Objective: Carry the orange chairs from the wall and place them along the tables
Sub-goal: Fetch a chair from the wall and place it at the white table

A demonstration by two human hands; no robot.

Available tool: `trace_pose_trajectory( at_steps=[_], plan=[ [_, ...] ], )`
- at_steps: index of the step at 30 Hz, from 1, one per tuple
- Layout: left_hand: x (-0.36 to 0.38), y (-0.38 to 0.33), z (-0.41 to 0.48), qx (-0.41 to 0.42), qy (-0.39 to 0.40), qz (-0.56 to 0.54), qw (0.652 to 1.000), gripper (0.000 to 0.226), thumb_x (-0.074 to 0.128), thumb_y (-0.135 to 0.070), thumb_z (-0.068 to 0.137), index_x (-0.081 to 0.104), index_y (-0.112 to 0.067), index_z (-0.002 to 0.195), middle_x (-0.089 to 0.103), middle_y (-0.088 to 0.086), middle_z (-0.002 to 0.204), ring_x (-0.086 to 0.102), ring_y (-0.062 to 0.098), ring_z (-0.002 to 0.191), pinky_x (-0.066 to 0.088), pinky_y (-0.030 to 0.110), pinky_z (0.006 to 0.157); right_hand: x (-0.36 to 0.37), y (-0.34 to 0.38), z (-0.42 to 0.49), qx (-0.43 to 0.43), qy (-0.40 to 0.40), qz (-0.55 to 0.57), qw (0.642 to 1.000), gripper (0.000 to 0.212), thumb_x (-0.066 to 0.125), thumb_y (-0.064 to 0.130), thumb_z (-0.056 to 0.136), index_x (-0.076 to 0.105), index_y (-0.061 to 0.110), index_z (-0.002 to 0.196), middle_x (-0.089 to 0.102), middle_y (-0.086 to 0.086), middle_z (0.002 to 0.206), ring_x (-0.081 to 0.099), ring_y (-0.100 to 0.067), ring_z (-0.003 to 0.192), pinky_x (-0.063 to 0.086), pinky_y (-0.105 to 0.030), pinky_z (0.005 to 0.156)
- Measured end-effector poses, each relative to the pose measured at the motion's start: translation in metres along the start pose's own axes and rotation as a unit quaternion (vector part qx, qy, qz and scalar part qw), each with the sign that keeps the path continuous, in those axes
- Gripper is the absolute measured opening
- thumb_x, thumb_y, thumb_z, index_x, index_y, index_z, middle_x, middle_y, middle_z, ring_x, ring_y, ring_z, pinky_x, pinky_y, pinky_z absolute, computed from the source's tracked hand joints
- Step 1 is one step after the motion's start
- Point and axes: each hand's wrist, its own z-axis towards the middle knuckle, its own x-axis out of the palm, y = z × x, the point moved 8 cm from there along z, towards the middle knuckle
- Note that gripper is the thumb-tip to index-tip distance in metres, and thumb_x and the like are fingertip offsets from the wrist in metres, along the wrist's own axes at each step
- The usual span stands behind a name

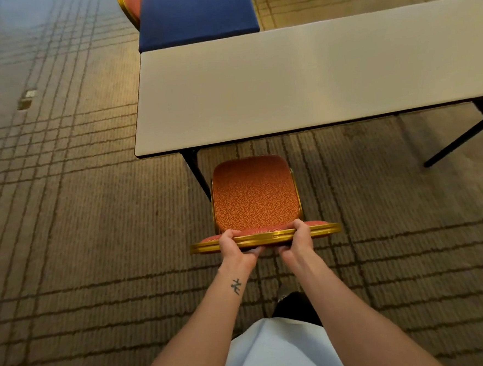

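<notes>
2 hands, left hand [234, 246] and right hand [297, 237], each grip the gold metal backrest rim of 1 chair [254, 199]. We see its rounded, orange patterned seat near 1 smooth white table [312, 75]. A 2nd chair [132, 4] touches 1 blue top [197, 11].

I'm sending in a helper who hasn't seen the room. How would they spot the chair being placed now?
Find the long white table; at its near edge, by the left-end leg, is an orange chair with a gold frame. Unlike the other orange chair beside the blue table farther back, this one's backrest rim is gripped by the left hand and the right hand.
</notes>
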Motion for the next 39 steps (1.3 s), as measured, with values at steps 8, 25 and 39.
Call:
trace_pose_trajectory(
  at_steps=[8, 25, 39],
  plan=[
    [0.061, -0.036, 0.026, 0.016, 0.016, -0.004, 1.000, 0.051, 0.056, -0.010, 0.082, 0.050, 0.000, 0.131, 0.056, 0.032, 0.127, 0.057, 0.050, 0.112, 0.047, 0.068, 0.099, 0.056, 0.042, 0.031, -0.003, 0.015, -0.014, 1.000, 0.030, 0.059, 0.008, 0.076, 0.058, 0.001, 0.105, 0.065, -0.020, 0.101, 0.067, -0.037, 0.094, 0.057, -0.055, 0.089],
    [0.198, -0.126, 0.089, 0.005, 0.046, -0.053, 0.998, 0.039, 0.052, -0.008, 0.088, 0.049, 0.000, 0.126, 0.053, 0.029, 0.131, 0.052, 0.052, 0.118, 0.039, 0.073, 0.102, 0.195, 0.131, 0.088, -0.009, 0.033, -0.042, 0.999, 0.011, 0.058, 0.007, 0.080, 0.056, 0.006, 0.091, 0.061, -0.017, 0.089, 0.063, -0.032, 0.079, 0.058, -0.047, 0.075],
    [0.264, -0.181, 0.133, -0.013, 0.055, -0.058, 0.997, 0.041, 0.051, -0.013, 0.088, 0.057, -0.004, 0.128, 0.060, 0.026, 0.134, 0.056, 0.045, 0.121, 0.047, 0.068, 0.092, 0.282, 0.157, 0.141, -0.011, 0.054, 0.002, 0.998, 0.016, 0.053, 0.015, 0.088, 0.061, 0.011, 0.101, 0.065, -0.012, 0.088, 0.064, -0.028, 0.081, 0.053, -0.055, 0.095]
  ],
)
